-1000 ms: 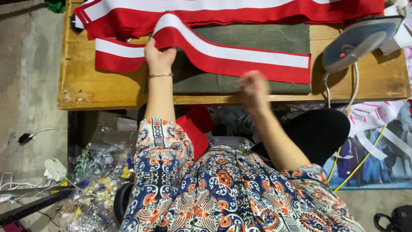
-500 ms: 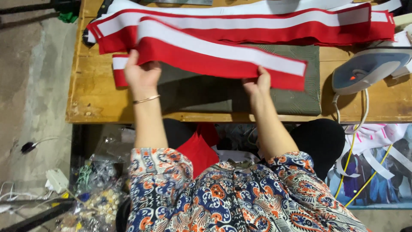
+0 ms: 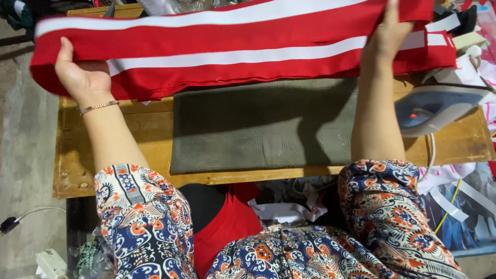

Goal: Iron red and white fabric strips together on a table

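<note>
No packages, labels, signs or screens can be made out anywhere on the desk (image 3: 124, 139) or around it.

Red cloth strip (image 3: 232, 57), matt woven, smooth, with white bands sewn on. Grey-green pad (image 3: 258, 129), matt fabric, faint woven pattern. Worktop (image 3: 119, 150), bare wood, worn, scuffed, chipped at edge. Iron (image 3: 439, 108), smooth grey plastic, slight sheen. Bracelet (image 3: 99, 107), thin shiny metal. Sleeves (image 3: 139, 217), soft printed cloth. Floor (image 3: 26, 155), rough concrete.
</note>
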